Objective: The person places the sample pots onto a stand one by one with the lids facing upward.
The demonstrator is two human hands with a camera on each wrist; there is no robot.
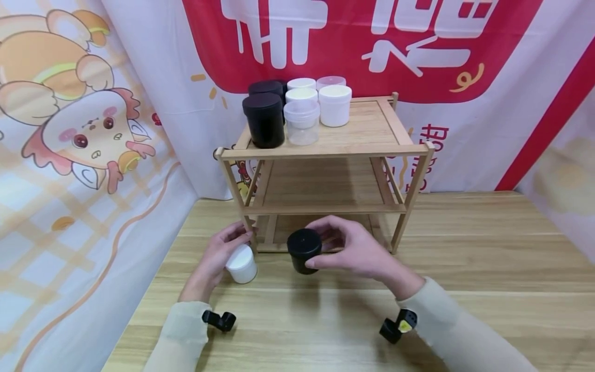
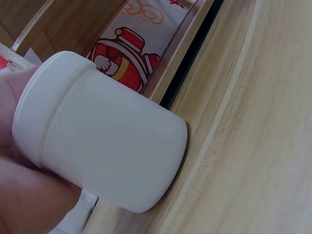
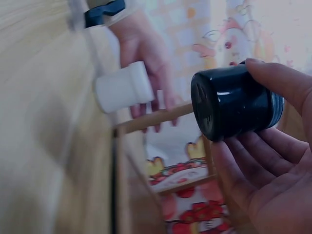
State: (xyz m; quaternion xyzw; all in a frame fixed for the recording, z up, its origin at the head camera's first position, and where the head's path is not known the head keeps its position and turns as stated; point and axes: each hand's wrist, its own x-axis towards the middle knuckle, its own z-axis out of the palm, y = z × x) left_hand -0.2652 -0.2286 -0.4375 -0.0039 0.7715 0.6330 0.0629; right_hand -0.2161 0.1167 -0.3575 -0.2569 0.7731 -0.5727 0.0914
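My right hand point(image 1: 355, 248) holds a black screw-lid jar point(image 1: 304, 250) between thumb and fingers, raised over the table in front of the shelf. In the right wrist view the base of that black jar point(image 3: 234, 102) faces the table. A white lidded jar point(image 1: 241, 264) stands upright on the table by the shelf's front left leg. Beside its lid is my left hand point(image 1: 222, 253), its fingers extended past the jar to the shelf leg. The left wrist view shows the white jar point(image 2: 112, 131) close up, with thumb and fingers partly hidden behind the lid.
A three-tier wooden shelf point(image 1: 325, 151) stands at the table's back. On its top left are black jars point(image 1: 265, 121), white jars point(image 1: 335, 106) and clear jars point(image 1: 302, 124). Printed cloth point(image 1: 153, 103) hangs behind and along the left. The wooden table point(image 1: 488, 268) extends right.
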